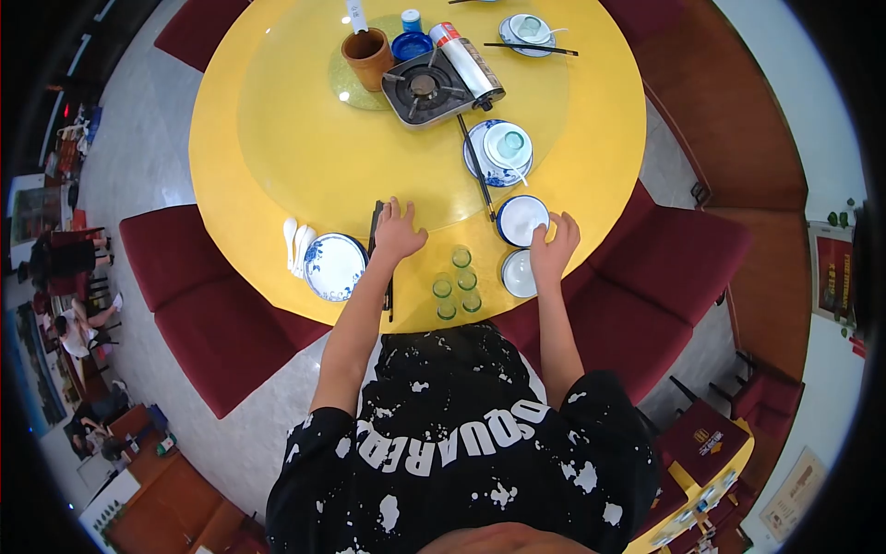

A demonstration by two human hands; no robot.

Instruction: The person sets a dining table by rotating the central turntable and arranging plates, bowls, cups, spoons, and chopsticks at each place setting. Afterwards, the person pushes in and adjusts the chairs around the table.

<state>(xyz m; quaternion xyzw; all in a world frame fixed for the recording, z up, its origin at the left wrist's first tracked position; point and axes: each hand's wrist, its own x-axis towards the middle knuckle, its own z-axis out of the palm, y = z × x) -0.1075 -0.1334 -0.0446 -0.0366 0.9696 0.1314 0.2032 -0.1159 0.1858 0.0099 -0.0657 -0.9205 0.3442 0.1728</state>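
Observation:
My left hand (400, 233) is over the yellow table (217, 138) with its fingers apart, holding nothing. It is beside a bundle of black chopsticks (376, 229), which my forearm partly covers. My right hand (554, 245) hovers at the right edge of a blue-rimmed white bowl (522, 220), thumb and fingers apart; whether it touches the rim I cannot tell. A smaller white bowl (519, 274) sits just nearer to me. Between my arms stand several greenish glasses (465, 278). Left of the chopsticks are a blue-patterned plate (334, 268) and several white spoons (300, 242).
Farther in stand a portable gas stove (423, 86) with a gas canister (464, 57), a brown pot (367, 61) and a blue dish (412, 44). Place settings (498, 152) with chopsticks lie on the right side. Dark red chairs (637, 268) surround the table; people are at the far left.

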